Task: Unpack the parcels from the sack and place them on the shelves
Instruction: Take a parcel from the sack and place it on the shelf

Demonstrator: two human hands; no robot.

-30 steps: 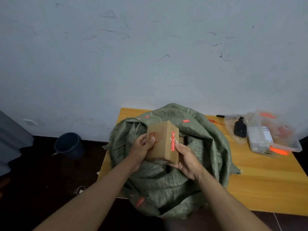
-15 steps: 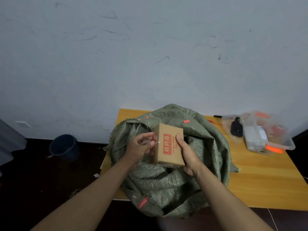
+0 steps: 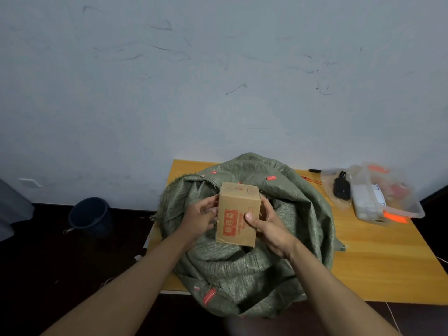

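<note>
I am holding a small cardboard box [image 3: 238, 214] up in front of me, above the open mouth of the green sack [image 3: 244, 260], which is slumping on the desk [image 3: 378, 263]. My left hand [image 3: 200, 218] is curling round the box's left side and my right hand [image 3: 268, 223] is gripping its right side, with the thumb lying across the printed front face beside the red label. So both hands are closed on the same box, one on each flank, and neither is nearer to it than the other.

The box is standing with its long axis running roughly up and down from where I am looking, top face tipped a little away from me toward the wall [image 3: 218, 81]. It is clear of the sack's cloth as far as I can tell, though its bottom edge is sitting close over the folds.

No shelves are showing anywhere in view: ahead is only the bare wall, to my left a dark bucket [image 3: 89, 215] on the floor, to my right a clear plastic tray [image 3: 400, 202] of odds and ends on the desk. I am judging that the next move means turning my body away from the desk while carrying the box, and with the grip being even on both sides, either hand could take it alone.
</note>
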